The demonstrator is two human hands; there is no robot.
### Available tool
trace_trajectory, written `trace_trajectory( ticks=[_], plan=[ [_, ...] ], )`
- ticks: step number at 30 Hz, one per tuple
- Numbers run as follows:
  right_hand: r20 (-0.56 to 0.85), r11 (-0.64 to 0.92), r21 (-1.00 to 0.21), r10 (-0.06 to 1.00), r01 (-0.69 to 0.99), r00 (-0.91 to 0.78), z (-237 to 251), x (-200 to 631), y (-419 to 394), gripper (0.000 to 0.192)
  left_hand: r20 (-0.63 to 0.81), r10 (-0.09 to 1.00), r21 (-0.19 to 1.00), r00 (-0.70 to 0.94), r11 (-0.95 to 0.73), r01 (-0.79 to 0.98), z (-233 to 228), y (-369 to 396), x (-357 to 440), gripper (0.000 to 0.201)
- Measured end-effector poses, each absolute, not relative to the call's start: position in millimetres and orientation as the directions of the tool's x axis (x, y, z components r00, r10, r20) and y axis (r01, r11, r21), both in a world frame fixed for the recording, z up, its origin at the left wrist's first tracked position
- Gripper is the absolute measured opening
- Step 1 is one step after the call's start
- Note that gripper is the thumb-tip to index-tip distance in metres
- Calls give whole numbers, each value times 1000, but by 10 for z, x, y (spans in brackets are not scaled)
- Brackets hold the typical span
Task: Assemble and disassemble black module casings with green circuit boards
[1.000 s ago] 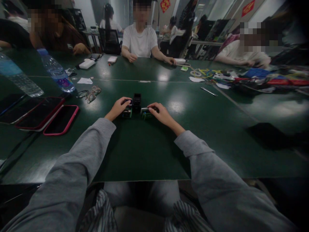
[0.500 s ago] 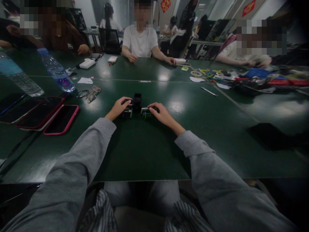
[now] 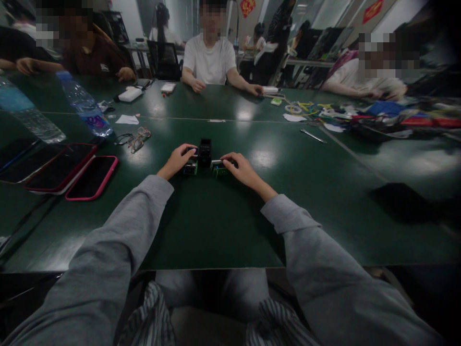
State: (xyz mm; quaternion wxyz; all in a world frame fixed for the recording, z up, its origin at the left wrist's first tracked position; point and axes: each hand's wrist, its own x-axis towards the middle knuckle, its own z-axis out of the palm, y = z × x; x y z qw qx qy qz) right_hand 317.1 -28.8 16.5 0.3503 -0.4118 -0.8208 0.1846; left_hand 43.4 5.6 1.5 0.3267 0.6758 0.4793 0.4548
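Circuit boards (image 3: 190, 167) under both hands (image 3: 177, 161)

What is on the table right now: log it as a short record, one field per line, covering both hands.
left hand: left hand rests on a small green circuit board
right hand: right hand rests on a second green board
between hands: black box, upright
surface: dark green table
left side: pink-cased phones, glasses, water bottle
far side: a person in a white shirt, seated
grip: whether either hand is closed cannot be told
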Motion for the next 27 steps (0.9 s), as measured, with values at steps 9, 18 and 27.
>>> trace_trajectory(
  ticks=[9, 18, 27],
  plan=[
    [409, 583, -593, 812, 554, -417, 195, 3166, -314, 27, 306, 944, 861, 121, -329, 388, 25, 40, 431, 30],
    [407, 586, -585, 810, 560, -422, 203, 3166, -316, 27, 320, 938, 845, 131, -345, 408, -21, 81, 411, 32],
    [401, 583, -580, 813, 569, -423, 212, 3159, -332, 27, 305, 943, 850, 136, -334, 408, -14, 74, 413, 32]
  ],
)
